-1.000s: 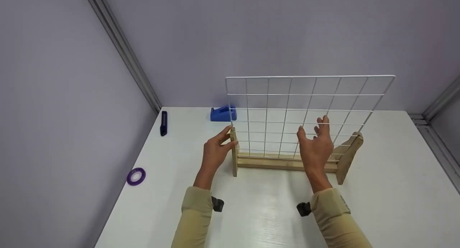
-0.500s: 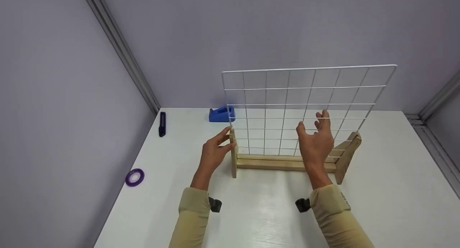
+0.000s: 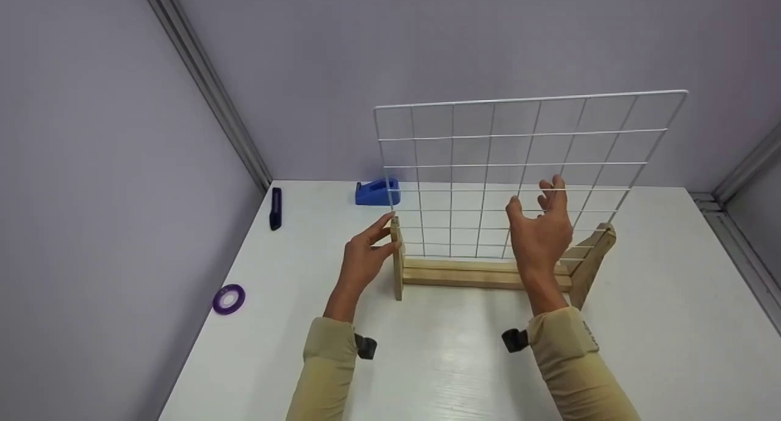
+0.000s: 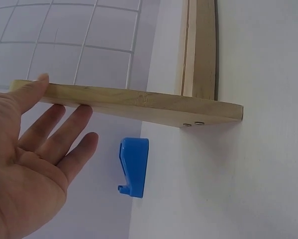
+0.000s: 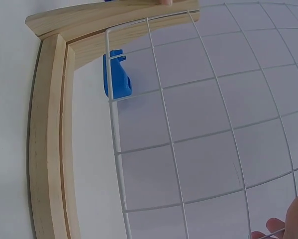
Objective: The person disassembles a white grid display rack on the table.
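- As the right hand (image 3: 542, 235), gripping the grid (image 3: 487, 165), rises, the grid's lower edge stands higher, apart from the rail (image 3: 476, 279).
- Left hand (image 3: 363, 259) pinches the left upright (image 3: 398, 274).
- Reading: grid unseated, weight likely on the right hand.

I wear a tan left sleeve (image 3: 322, 372) and a matching right sleeve (image 3: 576, 372), both creased. A small black block (image 3: 366, 347) and a second block (image 3: 515, 340) sit beside their inner cuffs; my right cuff (image 3: 561, 335) bears dark marks.
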Tool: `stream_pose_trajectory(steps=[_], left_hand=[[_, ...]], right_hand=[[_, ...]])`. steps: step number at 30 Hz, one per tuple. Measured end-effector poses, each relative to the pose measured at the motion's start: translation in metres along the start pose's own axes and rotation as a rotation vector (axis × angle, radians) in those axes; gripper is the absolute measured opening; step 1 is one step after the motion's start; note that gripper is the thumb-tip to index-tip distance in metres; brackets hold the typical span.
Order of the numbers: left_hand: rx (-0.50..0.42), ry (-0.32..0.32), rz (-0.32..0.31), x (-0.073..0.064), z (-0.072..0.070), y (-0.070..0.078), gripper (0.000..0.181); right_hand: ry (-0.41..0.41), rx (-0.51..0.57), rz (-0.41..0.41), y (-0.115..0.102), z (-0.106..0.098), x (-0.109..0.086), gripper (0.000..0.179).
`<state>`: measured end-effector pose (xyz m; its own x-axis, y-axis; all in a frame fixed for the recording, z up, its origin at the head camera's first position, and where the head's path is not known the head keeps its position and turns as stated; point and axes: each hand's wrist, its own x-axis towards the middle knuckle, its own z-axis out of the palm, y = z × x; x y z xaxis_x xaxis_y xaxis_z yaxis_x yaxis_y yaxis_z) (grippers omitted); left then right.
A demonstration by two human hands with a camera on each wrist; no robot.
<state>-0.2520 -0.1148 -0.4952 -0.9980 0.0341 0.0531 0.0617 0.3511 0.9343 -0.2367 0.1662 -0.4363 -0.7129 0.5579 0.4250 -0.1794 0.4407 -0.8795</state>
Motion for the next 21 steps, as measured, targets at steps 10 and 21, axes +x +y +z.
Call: stream_pose_trajectory(steps=[10,21], left_hand=[[0.026,0.014,0.041,-0.001,0.0,-0.001,0.058],[0.036,0.014,0.054,0.003,-0.001,-0.001,0.058]], right_hand=[[0.007,0.005,0.001,-0.003,-0.002,0.002,0.069],[0.007,0.007,0.03,-0.011,-0.005,0.01,0.068]])
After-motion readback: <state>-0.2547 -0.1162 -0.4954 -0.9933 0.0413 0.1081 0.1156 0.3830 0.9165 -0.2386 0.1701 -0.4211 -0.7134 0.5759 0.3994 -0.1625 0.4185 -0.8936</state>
